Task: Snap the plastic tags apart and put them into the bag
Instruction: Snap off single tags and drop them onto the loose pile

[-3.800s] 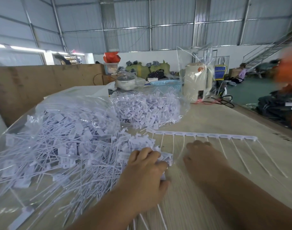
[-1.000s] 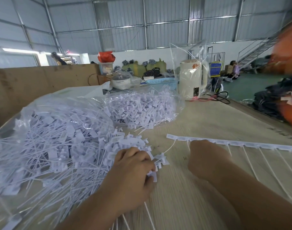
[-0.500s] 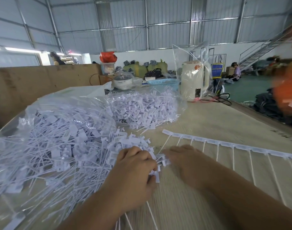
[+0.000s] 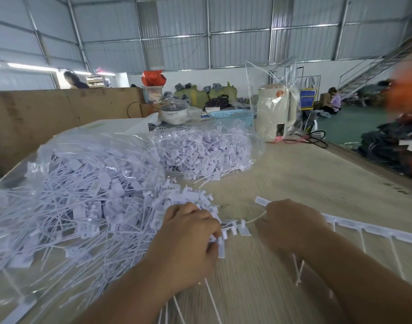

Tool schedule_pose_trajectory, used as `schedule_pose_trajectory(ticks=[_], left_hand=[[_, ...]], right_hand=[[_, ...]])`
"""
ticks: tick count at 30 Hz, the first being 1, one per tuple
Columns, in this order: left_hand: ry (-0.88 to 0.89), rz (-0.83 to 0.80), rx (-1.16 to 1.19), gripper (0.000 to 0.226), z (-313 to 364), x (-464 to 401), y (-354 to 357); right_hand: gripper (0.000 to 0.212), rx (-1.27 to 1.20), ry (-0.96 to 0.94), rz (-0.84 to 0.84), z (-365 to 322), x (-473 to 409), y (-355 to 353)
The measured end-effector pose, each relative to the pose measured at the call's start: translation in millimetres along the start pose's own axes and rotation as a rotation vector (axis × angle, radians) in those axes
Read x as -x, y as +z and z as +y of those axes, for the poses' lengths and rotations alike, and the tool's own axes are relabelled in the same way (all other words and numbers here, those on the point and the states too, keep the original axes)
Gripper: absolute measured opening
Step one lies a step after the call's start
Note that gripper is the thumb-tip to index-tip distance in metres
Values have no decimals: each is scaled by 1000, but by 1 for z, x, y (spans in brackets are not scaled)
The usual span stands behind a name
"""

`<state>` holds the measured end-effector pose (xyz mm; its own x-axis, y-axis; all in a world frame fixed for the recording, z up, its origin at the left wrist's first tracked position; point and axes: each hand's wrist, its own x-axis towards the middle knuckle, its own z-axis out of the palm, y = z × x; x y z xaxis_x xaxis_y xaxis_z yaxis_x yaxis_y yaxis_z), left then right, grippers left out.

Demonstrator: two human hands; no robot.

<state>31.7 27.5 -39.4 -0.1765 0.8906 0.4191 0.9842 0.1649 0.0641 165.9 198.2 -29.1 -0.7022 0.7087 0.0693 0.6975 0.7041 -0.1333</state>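
Head view shows left hand (image 4: 188,242) gripping a bunch of separated tags (image 4: 233,230) beside the bag (image 4: 83,183); right hand (image 4: 291,225) holds the tag strip (image 4: 364,229) on the table (image 4: 305,174).

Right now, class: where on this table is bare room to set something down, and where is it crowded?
Free: the wooden tabletop between the far bag of tags, the kettle and the tag strip. Crowded: the left side, under the near bag, and around both hands.

Two bare forearms, left hand (image 4: 188,239) and right hand (image 4: 291,226), no sleeves, ringless fingers (image 4: 212,224)
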Motion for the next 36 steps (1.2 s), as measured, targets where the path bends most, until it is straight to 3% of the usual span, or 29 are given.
schedule_pose_trajectory(ticks=[2, 6, 11, 18, 21, 26, 32, 36], left_hand=[[-2, 1, 6, 16, 0, 0, 0], [-8, 0, 6, 14, 1, 0, -1], [-10, 23, 5, 13, 0, 0, -2], [-8, -5, 28, 14, 0, 0, -3], [-5, -18, 69, 15, -1, 0, -2], [-25, 43, 125, 9, 0, -1, -1], [3, 168, 182, 20, 5, -4, -9], [-138, 298, 461, 23, 5, -3, -17]], right_hand=[[13, -25, 13, -7, -1, 0, 4], [17, 12, -145, -42, -5, -2, 9], [11, 57, -122, 7, 1, -6, 5], [13, -39, 9, 385, 9, -6, -1], [19, -104, 7, 473, 9, -3, -7], [15, -214, -244, 413, -12, 14, -14], [10, -229, -519, 367, -34, 35, -18], [20, -194, -634, 347, -42, 47, -19]])
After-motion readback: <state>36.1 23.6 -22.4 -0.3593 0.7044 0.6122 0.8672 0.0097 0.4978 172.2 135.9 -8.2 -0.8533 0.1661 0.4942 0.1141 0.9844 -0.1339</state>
